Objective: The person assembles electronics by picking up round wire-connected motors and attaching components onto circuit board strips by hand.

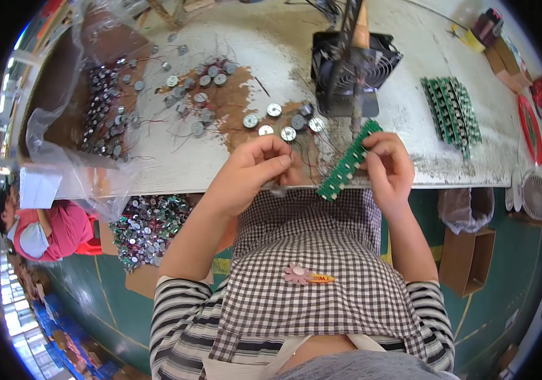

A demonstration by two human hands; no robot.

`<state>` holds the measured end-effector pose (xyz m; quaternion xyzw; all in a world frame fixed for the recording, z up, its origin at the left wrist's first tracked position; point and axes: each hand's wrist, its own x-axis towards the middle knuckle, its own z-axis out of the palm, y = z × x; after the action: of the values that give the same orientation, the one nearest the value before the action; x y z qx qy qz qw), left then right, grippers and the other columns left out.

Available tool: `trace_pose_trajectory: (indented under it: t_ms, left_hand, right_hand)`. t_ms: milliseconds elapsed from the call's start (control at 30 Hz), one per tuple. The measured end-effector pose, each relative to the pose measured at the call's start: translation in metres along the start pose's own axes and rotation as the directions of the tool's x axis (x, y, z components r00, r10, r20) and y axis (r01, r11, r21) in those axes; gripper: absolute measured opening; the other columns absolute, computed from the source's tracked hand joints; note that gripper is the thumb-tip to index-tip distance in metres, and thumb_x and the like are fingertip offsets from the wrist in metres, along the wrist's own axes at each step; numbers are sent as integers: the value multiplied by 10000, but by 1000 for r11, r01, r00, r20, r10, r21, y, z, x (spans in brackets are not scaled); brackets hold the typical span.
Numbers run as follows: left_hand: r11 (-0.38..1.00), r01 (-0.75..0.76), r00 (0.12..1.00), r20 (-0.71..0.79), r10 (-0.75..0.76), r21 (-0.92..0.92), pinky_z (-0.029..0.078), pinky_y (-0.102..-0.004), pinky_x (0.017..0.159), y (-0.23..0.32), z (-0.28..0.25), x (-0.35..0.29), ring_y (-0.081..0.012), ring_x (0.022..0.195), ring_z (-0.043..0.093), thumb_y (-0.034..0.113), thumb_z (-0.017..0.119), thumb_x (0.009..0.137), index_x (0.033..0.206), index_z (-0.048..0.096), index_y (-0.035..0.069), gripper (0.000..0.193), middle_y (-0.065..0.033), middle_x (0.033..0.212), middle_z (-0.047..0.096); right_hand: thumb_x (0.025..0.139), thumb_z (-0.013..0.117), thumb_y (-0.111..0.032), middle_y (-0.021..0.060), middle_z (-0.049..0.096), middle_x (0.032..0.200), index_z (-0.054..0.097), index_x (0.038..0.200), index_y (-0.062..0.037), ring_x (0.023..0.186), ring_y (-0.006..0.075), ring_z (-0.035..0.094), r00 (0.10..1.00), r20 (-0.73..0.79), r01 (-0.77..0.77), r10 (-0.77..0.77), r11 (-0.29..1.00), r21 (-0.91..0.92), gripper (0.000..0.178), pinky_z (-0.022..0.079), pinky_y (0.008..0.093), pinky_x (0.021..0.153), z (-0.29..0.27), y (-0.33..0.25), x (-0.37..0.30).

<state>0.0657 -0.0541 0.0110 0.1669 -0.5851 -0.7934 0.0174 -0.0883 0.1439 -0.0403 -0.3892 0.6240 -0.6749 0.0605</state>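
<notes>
Behind the green circuit strip [348,163] a black fan [353,71] blocks the table [410,82]

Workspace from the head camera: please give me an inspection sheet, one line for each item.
Surface: white worktable, stained brown.
Job's things: green circuit board strip in right hand; left hand pinches a small part with thin wires.
Clutter: round silver discs, stack of green boards, black fan, plastic bag of discs.
Grippers: both hands closed.
Cables: thin red wires on discs.
Surroundings: green floor, cardboard box, another person.
</notes>
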Motion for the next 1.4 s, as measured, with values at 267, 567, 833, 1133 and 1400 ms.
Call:
trace_pose_trajectory:
  t_ms: [267,567,833,1133,1400]
  left_hand:
    - [996,-65,982,-173,74,56,345,-160,531,-12,35,24,-9,578,445,116,631,871,904,597,17,109,54,664,541]
    - [951,-116,974,-156,167,288,426,-188,576,-20,54,34,-39,653,536,105,665,841,865,650,-1,110,20,721,598]
    - [919,-275,935,-144,324,282,412,-182,530,-18,58,45,-37,621,534,75,682,791,817,657,-20,102,-1,695,615]
    - [976,-105,979,-152,135,190,405,-186,512,-15,57,54,-37,585,528,83,642,803,783,627,-21,107,-13,685,614]
    - [972,-173,962,-182,201,162,409,-189,515,-9,63,51,-33,591,529,64,639,802,777,617,-17,87,-11,686,613]
  right_hand:
    - [778,647,60,144,584,975,557,819,21,638,105,577,984,-21,170,-176,971,-170,106,485,209,545,11,-9,2]
    - [761,636,59,174,601,968,546,806,21,635,128,590,982,-18,183,-187,974,-136,107,486,231,567,4,-11,-7]
    - [772,652,47,169,608,951,571,788,22,589,112,593,967,9,249,-253,948,-198,86,467,217,522,1,-11,-1]
    - [758,665,48,162,607,950,587,792,21,591,119,597,963,16,267,-270,937,-224,89,457,216,517,0,-10,6]
    - [755,669,47,160,598,968,581,791,27,585,117,586,958,27,281,-285,919,-278,97,453,215,521,4,-15,10]
